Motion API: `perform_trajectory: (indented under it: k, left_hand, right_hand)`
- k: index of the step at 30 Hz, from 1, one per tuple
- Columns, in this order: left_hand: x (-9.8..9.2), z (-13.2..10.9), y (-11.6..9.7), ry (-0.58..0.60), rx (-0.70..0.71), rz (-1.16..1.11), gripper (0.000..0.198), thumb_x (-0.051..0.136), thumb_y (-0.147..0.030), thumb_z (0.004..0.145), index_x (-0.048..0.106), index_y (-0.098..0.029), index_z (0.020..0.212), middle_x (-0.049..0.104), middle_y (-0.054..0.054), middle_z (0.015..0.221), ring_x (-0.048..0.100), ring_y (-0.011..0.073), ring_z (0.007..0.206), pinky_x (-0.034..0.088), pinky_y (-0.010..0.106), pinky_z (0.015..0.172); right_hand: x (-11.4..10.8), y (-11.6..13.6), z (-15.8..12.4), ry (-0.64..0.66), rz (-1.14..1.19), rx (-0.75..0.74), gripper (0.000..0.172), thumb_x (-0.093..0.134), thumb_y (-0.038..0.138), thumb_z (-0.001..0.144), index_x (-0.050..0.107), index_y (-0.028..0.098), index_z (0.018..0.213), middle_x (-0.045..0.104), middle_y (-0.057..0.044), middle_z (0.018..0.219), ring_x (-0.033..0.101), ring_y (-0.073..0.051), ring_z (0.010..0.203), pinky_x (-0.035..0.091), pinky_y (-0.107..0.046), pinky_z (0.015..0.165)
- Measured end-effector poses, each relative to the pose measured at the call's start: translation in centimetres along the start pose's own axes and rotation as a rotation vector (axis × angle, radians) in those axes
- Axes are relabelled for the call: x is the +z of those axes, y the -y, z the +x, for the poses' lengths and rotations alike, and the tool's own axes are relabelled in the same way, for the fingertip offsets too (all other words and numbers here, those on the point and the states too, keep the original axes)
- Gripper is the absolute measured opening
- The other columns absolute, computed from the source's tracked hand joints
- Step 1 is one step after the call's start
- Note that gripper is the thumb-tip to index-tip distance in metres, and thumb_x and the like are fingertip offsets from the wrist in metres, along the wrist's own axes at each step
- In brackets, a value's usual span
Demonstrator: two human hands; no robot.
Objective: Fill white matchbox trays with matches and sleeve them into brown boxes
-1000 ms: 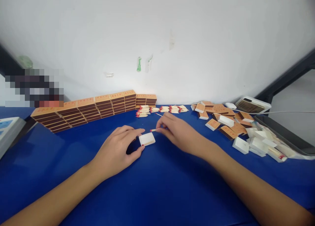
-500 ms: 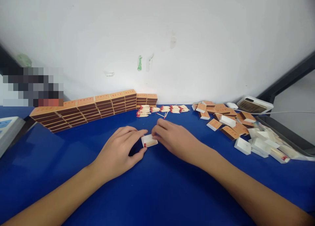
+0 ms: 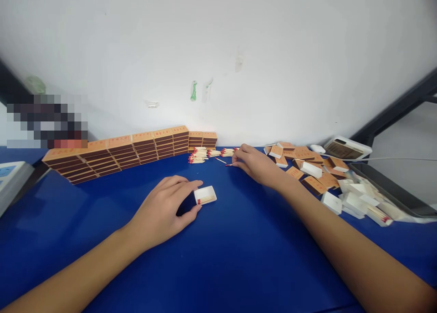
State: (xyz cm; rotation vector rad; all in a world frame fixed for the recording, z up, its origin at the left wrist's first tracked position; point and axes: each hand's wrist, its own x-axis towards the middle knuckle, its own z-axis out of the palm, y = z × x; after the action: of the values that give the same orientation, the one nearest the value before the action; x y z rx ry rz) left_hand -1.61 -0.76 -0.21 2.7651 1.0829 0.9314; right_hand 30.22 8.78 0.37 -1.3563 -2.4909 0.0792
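On the blue table lies a white matchbox tray (image 3: 208, 190), a few red-tipped matchsticks along its near side. My left hand (image 3: 167, 206) grips the tray's left end between thumb and forefinger. Farther back, my right hand (image 3: 251, 162) is closed in a pinch on a matchstick (image 3: 229, 165), whose red tip points left. Just left of those fingers lies a loose matchstick (image 3: 221, 160). Behind them is a row of matchstick piles (image 3: 227, 152), partly hidden by the right hand. Another matchstick pile (image 3: 198, 155) lies at the row's left end.
Stacked matchboxes (image 3: 143, 144) form a long wall at the left, with a shorter stack (image 3: 202, 139) beside it. Scattered matchboxes (image 3: 314, 185) and white trays (image 3: 331, 203) lie at the right. Behind these are a phone (image 3: 347, 148), a cable and a dark flat device (image 3: 392, 188).
My right hand has moved from the tray back and right to the loose matchsticks and pinched one. My left hand stays at the tray.
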Motion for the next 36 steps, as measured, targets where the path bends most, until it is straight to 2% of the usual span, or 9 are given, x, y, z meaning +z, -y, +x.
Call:
perform_trajectory:
  k: [6,10,16,20,26,32,36]
  left_hand:
    - [0.0,-0.1,0.1,0.002,-0.004,-0.003,0.040,0.066,-0.026,0.099,0.063,-0.020,0.139,0.077,0.010,0.118,0.069,0.0276,0.113,0.056,0.044,0.096]
    - [-0.1,-0.2,0.2,0.006,-0.004,0.006,0.040,0.066,-0.026,0.099,0.063,-0.020,0.139,0.077,0.009,0.117,0.069,0.0271,0.111,0.057,0.044,0.095]
    - [-0.2,-0.1,0.1,0.021,-0.016,-0.006,0.040,0.065,-0.026,0.100,0.062,-0.021,0.139,0.078,0.010,0.117,0.069,0.0274,0.112,0.057,0.045,0.097]
    - [-0.2,-0.1,0.1,0.015,-0.013,-0.002,0.041,0.066,-0.027,0.099,0.062,-0.022,0.140,0.078,0.009,0.118,0.070,0.0273,0.113,0.057,0.045,0.097]
    - [-0.2,-0.1,0.1,0.009,-0.008,-0.007,0.040,0.066,-0.026,0.100,0.062,-0.021,0.139,0.077,0.010,0.118,0.070,0.0271,0.112,0.057,0.045,0.096]
    - [-0.3,-0.1,0.0,0.022,-0.001,0.002,0.041,0.065,-0.027,0.100,0.062,-0.021,0.140,0.077,0.009,0.119,0.069,0.0271,0.113,0.057,0.045,0.097]
    - [-0.2,-0.1,0.1,0.009,-0.007,0.001,0.041,0.066,-0.026,0.100,0.062,-0.022,0.140,0.078,0.009,0.117,0.070,0.0271,0.112,0.057,0.044,0.097]
  right_hand:
    - [-1.1,0.2,-0.9,0.053,0.045,0.067,0.012,0.056,0.030,0.103,0.061,0.021,0.097,0.061,-0.009,0.107,0.061,-0.023,0.091,0.047,-0.035,0.083]
    - [-1.8,-0.1,-1.5,0.096,0.047,0.144,0.013,0.055,0.024,0.100,0.059,0.022,0.088,0.062,-0.009,0.099,0.060,-0.022,0.085,0.046,-0.034,0.077]
    - [-1.6,0.5,-1.4,0.117,0.099,0.108,0.016,0.049,0.027,0.102,0.058,0.022,0.090,0.064,-0.009,0.095,0.059,-0.023,0.084,0.045,-0.034,0.075]
    - [-1.5,0.6,-1.4,0.080,0.083,0.092,0.014,0.051,0.025,0.100,0.058,0.022,0.088,0.064,-0.010,0.097,0.059,-0.023,0.086,0.045,-0.035,0.077]
    - [-1.2,0.6,-1.3,0.003,0.118,0.089,0.010,0.056,0.030,0.100,0.061,0.021,0.102,0.063,-0.009,0.100,0.059,-0.024,0.089,0.046,-0.036,0.080]
    - [-0.4,0.3,-0.9,0.030,0.178,0.069,0.016,0.053,0.028,0.102,0.061,0.021,0.090,0.062,-0.010,0.098,0.058,-0.023,0.089,0.046,-0.035,0.079]
    - [-0.9,2.2,-1.2,-0.037,0.238,0.036,0.015,0.053,0.029,0.104,0.060,0.021,0.093,0.063,-0.008,0.097,0.059,-0.022,0.088,0.047,-0.036,0.080]
